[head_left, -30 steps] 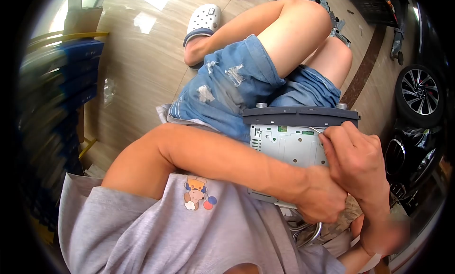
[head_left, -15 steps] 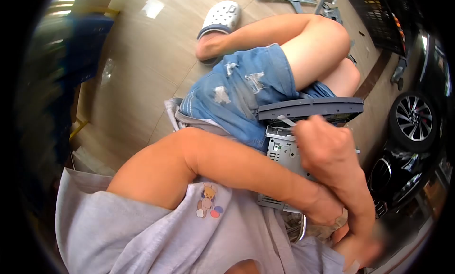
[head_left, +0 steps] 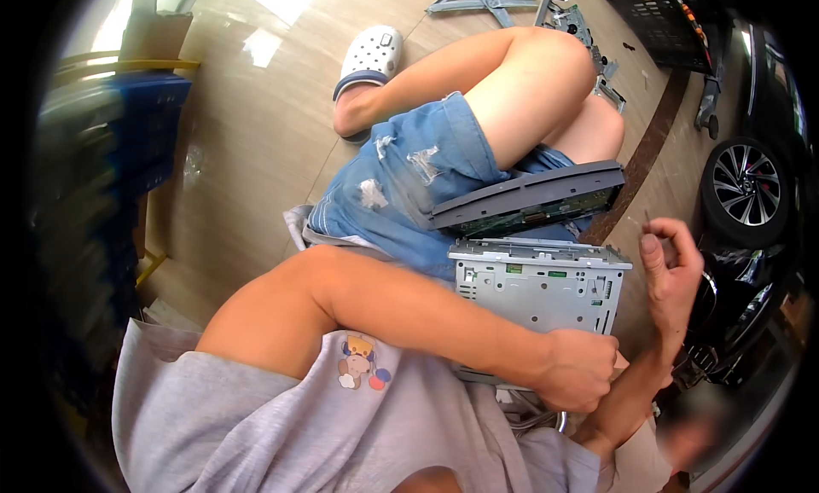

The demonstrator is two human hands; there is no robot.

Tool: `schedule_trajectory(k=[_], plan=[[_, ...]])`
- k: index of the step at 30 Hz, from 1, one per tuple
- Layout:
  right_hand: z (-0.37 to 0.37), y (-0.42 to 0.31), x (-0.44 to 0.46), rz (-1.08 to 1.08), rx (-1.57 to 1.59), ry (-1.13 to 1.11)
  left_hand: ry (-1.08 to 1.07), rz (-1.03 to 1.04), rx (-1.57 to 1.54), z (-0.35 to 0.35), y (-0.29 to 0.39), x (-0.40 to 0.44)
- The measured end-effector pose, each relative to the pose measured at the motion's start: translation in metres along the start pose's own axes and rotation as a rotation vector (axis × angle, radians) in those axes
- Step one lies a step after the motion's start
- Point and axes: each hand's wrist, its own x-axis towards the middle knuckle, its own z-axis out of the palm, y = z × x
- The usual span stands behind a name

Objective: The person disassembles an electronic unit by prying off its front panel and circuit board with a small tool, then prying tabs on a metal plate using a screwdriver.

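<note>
A silver metal car stereo unit (head_left: 533,292) lies on my lap, with slots and small holes in its upper face. Against my shorts leans its dark grey front panel (head_left: 529,199), a green circuit board showing on the side towards the unit. My left hand (head_left: 584,369) is closed at the unit's lower right edge; its fingertips are hidden. Off to the right of the unit, my right hand (head_left: 674,275) is raised, thumb and forefinger curled together. A thin tip shows beside these fingers, too small to name.
Metal brackets and circuit parts (head_left: 576,28) lie on the tiled floor (head_left: 256,152) beyond my knees. A black crate (head_left: 657,20) stands at the upper right, near a black car's wheel (head_left: 746,193). Blue boxes (head_left: 149,126) are stacked at left. Another person (head_left: 695,420) appears blurred at lower right.
My right hand has moved right, away from the front panel, uncovering the unit. The panel now sits more tilted, its circuit board more visible. My left hand stays near the unit's lower right edge.
</note>
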Motion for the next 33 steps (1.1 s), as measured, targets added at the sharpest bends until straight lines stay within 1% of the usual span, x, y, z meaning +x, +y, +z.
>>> schedule_trajectory(k=[1,4,5,7,10,11,13,16,18,20,21,22,24,25,28,29,30,32,33], plan=[[0.004,0.022,-0.009,0.034,0.111,0.029,0.007,0.002,0.014,-0.001,-0.001,0.000],[0.022,0.066,-0.033,0.101,0.436,0.104,0.151,0.012,0.007,0.009,0.000,-0.003],[0.022,0.080,-0.039,0.111,0.414,0.091,0.158,0.021,-0.001,0.012,0.000,-0.004],[0.058,0.102,-0.053,0.064,0.703,0.193,0.172,0.038,-0.018,0.017,0.001,-0.003],[0.082,0.121,-0.063,0.049,0.807,0.276,0.332,-0.027,0.111,0.020,0.011,-0.007],[0.089,0.125,-0.062,0.044,0.808,0.285,0.330,-0.007,0.115,0.020,0.012,-0.008],[0.099,0.122,-0.059,0.049,0.855,0.248,0.331,0.033,0.120,0.017,0.011,-0.009],[0.098,0.118,-0.061,0.093,1.031,0.072,0.369,-0.038,0.141,0.014,0.017,-0.008],[0.099,0.111,-0.057,0.065,1.017,0.037,0.416,-0.040,0.119,0.013,0.017,-0.008],[0.100,0.102,-0.055,0.049,1.030,-0.018,0.405,0.017,0.060,0.011,0.011,-0.009],[0.095,0.096,-0.057,0.075,1.107,-0.073,0.366,0.063,0.019,0.006,0.009,-0.012],[0.098,0.096,-0.059,0.032,1.146,-0.060,0.326,0.108,-0.020,0.003,0.008,-0.015],[0.108,0.099,-0.064,-0.054,1.223,-0.037,0.513,0.127,-0.003,0.002,0.012,-0.019],[0.108,0.107,-0.064,-0.057,1.264,-0.056,0.607,0.136,0.006,0.001,0.014,-0.021],[0.119,0.102,-0.070,-0.064,1.393,0.031,0.748,0.060,-0.006,-0.027,0.010,-0.053],[0.123,0.099,-0.069,-0.109,1.438,0.046,0.723,-0.014,0.026,-0.039,0.008,-0.069],[0.123,0.098,-0.070,-0.124,1.430,0.053,0.698,-0.093,0.061,-0.050,0.007,-0.085],[0.124,0.094,-0.068,-0.166,1.414,0.069,0.647,-0.318,0.142,-0.066,0.005,-0.118],[0.126,0.093,-0.066,-0.218,1.412,0.067,0.711,-0.457,0.096,-0.065,0.004,-0.127]])
